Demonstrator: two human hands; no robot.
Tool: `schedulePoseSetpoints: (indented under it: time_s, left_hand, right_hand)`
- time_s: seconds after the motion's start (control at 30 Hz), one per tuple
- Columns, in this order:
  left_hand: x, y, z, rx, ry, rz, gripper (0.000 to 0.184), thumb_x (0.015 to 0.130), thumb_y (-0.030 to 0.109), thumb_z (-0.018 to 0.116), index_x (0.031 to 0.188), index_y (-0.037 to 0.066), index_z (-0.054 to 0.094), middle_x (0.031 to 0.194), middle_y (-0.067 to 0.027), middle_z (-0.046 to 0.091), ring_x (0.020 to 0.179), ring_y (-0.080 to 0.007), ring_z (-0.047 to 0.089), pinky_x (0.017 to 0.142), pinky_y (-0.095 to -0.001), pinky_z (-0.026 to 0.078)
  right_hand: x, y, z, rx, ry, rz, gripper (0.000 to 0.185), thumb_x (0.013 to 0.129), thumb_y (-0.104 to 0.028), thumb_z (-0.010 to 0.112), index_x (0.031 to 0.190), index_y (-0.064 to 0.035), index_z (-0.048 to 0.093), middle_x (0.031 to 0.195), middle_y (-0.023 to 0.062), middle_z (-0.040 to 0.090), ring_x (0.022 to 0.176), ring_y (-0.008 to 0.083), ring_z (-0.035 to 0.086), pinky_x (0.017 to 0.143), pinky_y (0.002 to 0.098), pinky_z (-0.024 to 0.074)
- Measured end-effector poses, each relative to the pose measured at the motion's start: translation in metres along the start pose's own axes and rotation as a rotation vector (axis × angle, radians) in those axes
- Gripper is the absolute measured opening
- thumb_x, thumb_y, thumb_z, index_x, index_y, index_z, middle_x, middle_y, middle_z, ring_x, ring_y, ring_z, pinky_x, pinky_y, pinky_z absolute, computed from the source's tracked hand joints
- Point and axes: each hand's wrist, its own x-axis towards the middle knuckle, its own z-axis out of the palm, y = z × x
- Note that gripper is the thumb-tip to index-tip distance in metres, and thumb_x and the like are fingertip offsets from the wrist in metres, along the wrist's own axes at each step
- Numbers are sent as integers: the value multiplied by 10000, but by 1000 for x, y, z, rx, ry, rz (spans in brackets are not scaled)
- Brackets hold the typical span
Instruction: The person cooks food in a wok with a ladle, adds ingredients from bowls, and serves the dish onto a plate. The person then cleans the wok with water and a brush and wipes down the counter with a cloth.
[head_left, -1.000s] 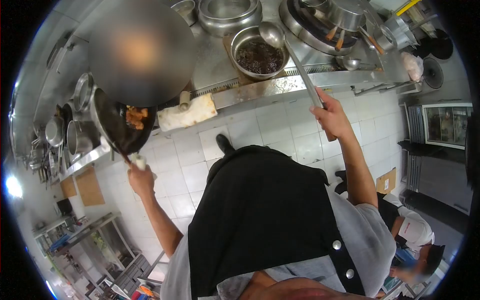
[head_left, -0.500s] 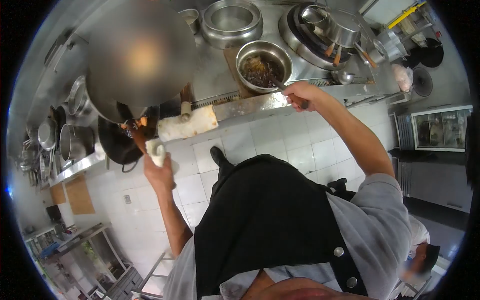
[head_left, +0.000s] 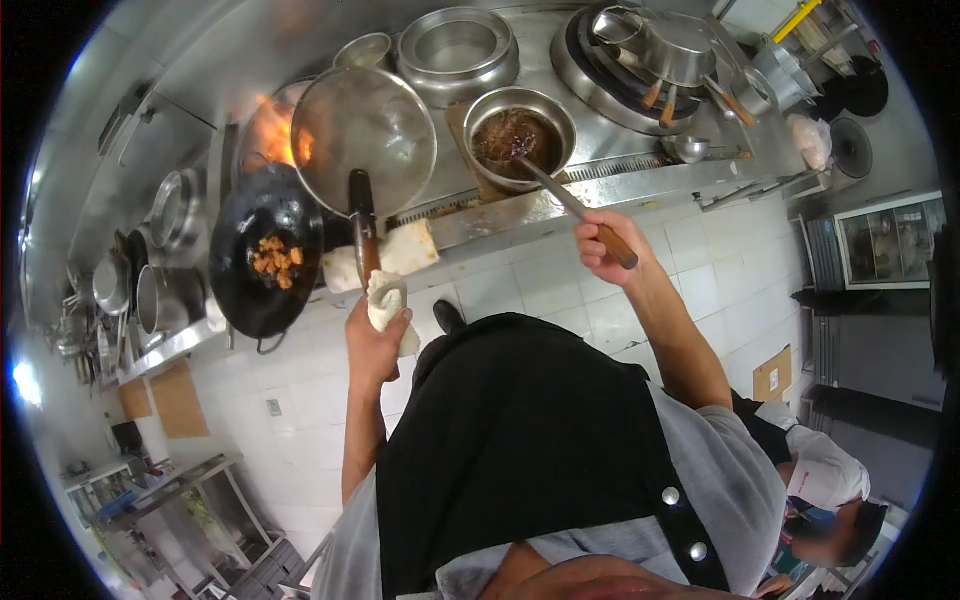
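Note:
My left hand [head_left: 376, 345] grips a wooden handle wrapped in a white cloth [head_left: 388, 302]; the handle belongs to a round, shallow metal pan or strainer [head_left: 365, 130] raised over the stove. Left of it, a black wok [head_left: 245, 225] holds browned food pieces [head_left: 278, 262]. Flames [head_left: 278, 135] rise just behind the wok. My right hand [head_left: 615, 245] is closed on the wooden end of a ladle [head_left: 555, 190], whose bowl is sunk in dark liquid [head_left: 508, 137] inside a steel bowl [head_left: 572, 130].
A folded white cloth [head_left: 405, 252] lies on the stove's front edge. A large steel pot [head_left: 458, 55] stands behind. On the right burner are stacked pans [head_left: 678, 55]. Metal pots [head_left: 168, 298] line the left side. A co-worker [head_left: 825, 470] is at the lower right.
My left hand has moved right with the handle, and the round pan is now over the stove. The wok and flames show clearly. The ladle went from above the bowl into the liquid.

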Motion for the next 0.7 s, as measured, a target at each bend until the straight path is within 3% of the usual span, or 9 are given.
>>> schedulePoseSetpoints:
  time_s: [0.13,0.23,0.37,0.5,0.53,0.63,0.7]
  left_hand:
    - [21,25,13,59,-31,89,402,843,91,782,1204,-40,665,1021,-177,739,944,-283,718,870,-387,553]
    - [41,32,30,254,0,305,421,853,81,770,1244,-34,667,1089,-175,747,983,-270,721,871,-376,549]
    - [74,17,63,389,-14,424,399,820,175,821,1102,-58,664,1034,-288,704,991,-457,679,882,-466,537]
    - [69,42,95,-82,-210,163,445,829,186,822,1180,-44,672,1043,-210,741,949,-308,725,861,-400,553]
    - [72,33,103,-87,-240,137,436,854,144,806,1230,-29,669,1048,-142,749,924,-214,713,843,-357,559]
    - [67,26,121,-324,-327,-3,398,883,103,782,1240,-27,663,1039,-109,740,912,-184,698,822,-342,564]
    - [63,26,123,-345,-336,-39,383,893,95,775,1236,-30,662,1037,-94,733,910,-171,691,812,-335,566]
  right_hand:
    - [-24,6,-3,-26,-65,-55,136,997,-167,625,1030,-139,496,784,-6,542,578,139,487,508,281,387]
    - [-42,3,-1,-53,-90,-117,160,997,-163,623,1082,-138,490,785,-5,535,576,141,487,506,295,391]
    - [-74,-7,14,-217,-63,-174,389,987,-145,613,1347,-95,476,784,7,537,587,157,517,504,312,407]
    - [-90,-22,23,-667,39,-254,670,966,-104,615,1589,-69,370,806,15,568,591,139,545,525,307,451]
    - [-92,-26,26,-802,69,-269,732,960,-88,615,1637,-66,335,814,14,577,588,125,547,534,297,464]
    - [-100,-33,43,-1342,251,-438,746,933,-84,662,1616,-36,365,884,43,632,707,134,591,644,315,513]
    - [-103,-28,39,-1466,328,-575,769,921,-82,673,1622,-46,360,915,48,646,726,128,587,674,293,513]
